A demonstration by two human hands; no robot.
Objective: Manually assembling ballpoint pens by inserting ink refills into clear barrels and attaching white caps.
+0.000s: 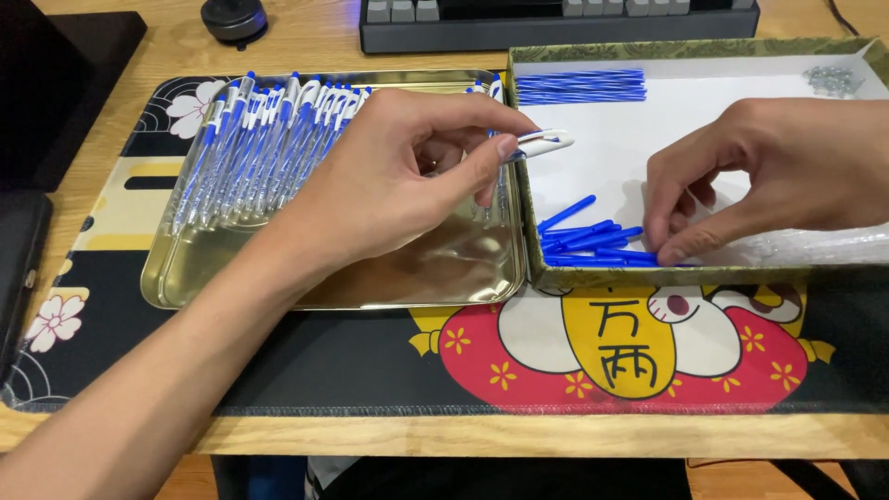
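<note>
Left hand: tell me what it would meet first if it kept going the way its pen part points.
The left hand points its white pen part rightward over the box wall; probably the box's white floor first, though height is unclear.

A tray (pixel 185 278) of pens (pixel 259 139) lies left of the box (pixel 648 275); both on a mat (pixel 352 361); a keyboard (pixel 556 23) behind them.

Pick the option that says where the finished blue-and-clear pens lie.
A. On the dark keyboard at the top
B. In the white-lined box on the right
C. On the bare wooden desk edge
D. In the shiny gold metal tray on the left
D: the row of blue-and-clear pens lies side by side in the shiny gold metal tray, under the left hand.
</note>
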